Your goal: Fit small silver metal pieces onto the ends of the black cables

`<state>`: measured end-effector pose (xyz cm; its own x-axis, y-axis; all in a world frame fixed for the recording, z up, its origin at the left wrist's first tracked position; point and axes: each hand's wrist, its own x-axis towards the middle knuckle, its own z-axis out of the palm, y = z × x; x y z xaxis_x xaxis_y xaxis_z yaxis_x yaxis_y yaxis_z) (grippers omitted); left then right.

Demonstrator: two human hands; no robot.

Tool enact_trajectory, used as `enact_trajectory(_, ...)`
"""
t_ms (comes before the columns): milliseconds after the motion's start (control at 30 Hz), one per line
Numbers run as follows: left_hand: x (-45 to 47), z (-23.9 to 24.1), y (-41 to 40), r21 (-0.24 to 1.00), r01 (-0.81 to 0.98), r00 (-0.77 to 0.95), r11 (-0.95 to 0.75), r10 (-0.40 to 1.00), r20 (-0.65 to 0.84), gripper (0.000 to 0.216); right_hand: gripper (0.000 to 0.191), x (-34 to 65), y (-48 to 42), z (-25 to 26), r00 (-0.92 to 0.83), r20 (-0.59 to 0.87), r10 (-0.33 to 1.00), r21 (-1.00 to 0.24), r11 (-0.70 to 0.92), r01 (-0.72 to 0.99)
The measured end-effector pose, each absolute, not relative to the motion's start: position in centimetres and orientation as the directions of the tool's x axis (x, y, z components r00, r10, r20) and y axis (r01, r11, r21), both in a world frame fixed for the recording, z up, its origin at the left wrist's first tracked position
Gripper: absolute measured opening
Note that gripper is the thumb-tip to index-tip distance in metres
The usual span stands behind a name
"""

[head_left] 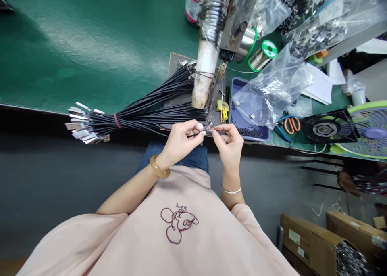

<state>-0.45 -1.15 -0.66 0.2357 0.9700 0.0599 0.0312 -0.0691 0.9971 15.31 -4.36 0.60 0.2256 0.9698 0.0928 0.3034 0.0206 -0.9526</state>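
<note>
My left hand [181, 141] is closed in a pinch on the end of one thin black cable, just below the table edge. My right hand [229, 143] is closed too, its fingertips pinching a small metal piece [209, 126] at that cable's tip. The two hands nearly touch. Behind them lies a bundle of black cables [145, 110] tied with a red band, with metal connectors [81, 124] fanned out at its left end.
A fume duct and soldering fixture [208, 46] stand above the hands. A blue tray [242, 122] holds small parts under a clear plastic bag [272, 90]. Solder spool [264, 54], orange-handled scissors [290, 124], fans [369, 130] at right. Cardboard boxes [305, 239] on the floor.
</note>
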Motion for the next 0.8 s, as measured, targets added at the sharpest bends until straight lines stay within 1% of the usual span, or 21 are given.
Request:
enact_trajectory(233, -0.42, -0.59, -1.3, 0.994, 0.075, 0.234, -0.086, 0.97, 0.066, 0.006, 0.012, 15.24, -4.38, 0.46, 0.195, 0.107, 0.975, -0.951, 0.044, 0.305)
enact_trajectory(567, -0.36, -0.62, -1.3, 0.993, 0.065, 0.232, -0.094, 0.97, 0.076, 0.006, 0.012, 15.06, -4.48, 0.58, 0.219, 0.112, 0.969, -0.955, 0.044, 0.292)
enact_trajectory(700, -0.37, -0.58, -1.31, 0.994, 0.057, 0.221, -0.089, 0.972, 0.074, 0.003, 0.013, 15.16, -4.52, 0.69, 0.262, 0.102, 0.96, -0.961, 0.027, 0.277)
enact_trajectory(800, -0.43, -0.53, -1.37, 0.994, 0.062, 0.223, -0.09, 0.972, 0.074, 0.004, 0.011, 15.13, -4.48, 0.76, 0.25, 0.105, 0.962, -0.96, 0.033, 0.278)
